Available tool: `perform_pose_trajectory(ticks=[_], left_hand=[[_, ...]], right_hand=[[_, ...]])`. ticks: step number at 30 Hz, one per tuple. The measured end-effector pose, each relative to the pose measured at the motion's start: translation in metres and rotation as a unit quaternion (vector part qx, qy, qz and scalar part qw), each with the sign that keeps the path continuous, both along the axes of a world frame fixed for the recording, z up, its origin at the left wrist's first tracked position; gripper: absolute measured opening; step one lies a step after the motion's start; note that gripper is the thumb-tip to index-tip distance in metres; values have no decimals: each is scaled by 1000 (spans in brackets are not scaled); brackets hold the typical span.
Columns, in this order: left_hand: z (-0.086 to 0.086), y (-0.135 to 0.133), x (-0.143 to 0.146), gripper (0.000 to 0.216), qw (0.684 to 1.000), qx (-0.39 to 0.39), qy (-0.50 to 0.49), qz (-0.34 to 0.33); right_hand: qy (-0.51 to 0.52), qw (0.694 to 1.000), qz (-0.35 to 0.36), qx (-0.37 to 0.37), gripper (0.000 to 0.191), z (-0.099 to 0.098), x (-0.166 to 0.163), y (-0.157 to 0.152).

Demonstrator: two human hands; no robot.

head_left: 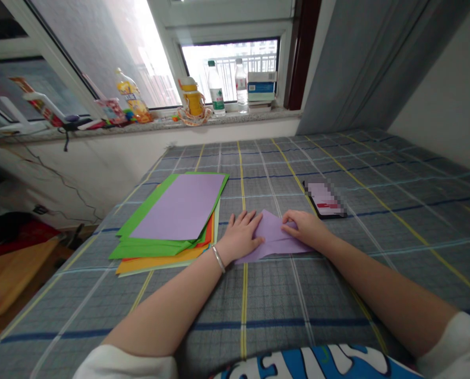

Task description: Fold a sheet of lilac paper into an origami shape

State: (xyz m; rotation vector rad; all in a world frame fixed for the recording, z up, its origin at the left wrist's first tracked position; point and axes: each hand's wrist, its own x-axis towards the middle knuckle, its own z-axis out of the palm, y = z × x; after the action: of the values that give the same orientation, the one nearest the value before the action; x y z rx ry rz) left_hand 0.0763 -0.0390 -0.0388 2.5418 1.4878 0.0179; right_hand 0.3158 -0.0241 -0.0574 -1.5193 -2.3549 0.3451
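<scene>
A folded sheet of purple paper [273, 246] lies on the plaid cloth in front of me, with crease lines across it and a pointed top. My left hand [240, 237] rests flat over its left side, fingers spread. My right hand [303, 227] is at its right side, with thumb and forefinger pinched together on the paper. Left of my hands sits a stack of coloured paper, a purple sheet [179, 205] on top of green sheets [151, 247], with orange and pale ones beneath.
A phone [325, 200] lies beyond my right hand. On the windowsill stand a yellow drink bottle [134, 97], a yellow flask [193, 100], two clear bottles [216, 89] and small boxes [261, 87]. A grey curtain [349, 68] hangs at the right.
</scene>
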Motion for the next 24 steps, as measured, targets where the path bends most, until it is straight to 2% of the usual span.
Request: perform_pose_trajectory(ticks=[8,19,24], left_hand=[[9,7,-19,67,998,-36,38,-34],[23,17,-50,71,991,-75,67,-94],[27,18,-53,74,982,-100,63,-150]], right_hand=[[-12,1000,3,0,31,6,-1,-3],[-9,1000,3,-3,30,7,-1,-3],[-13,1000,1,-9,30,7,-1,-3]])
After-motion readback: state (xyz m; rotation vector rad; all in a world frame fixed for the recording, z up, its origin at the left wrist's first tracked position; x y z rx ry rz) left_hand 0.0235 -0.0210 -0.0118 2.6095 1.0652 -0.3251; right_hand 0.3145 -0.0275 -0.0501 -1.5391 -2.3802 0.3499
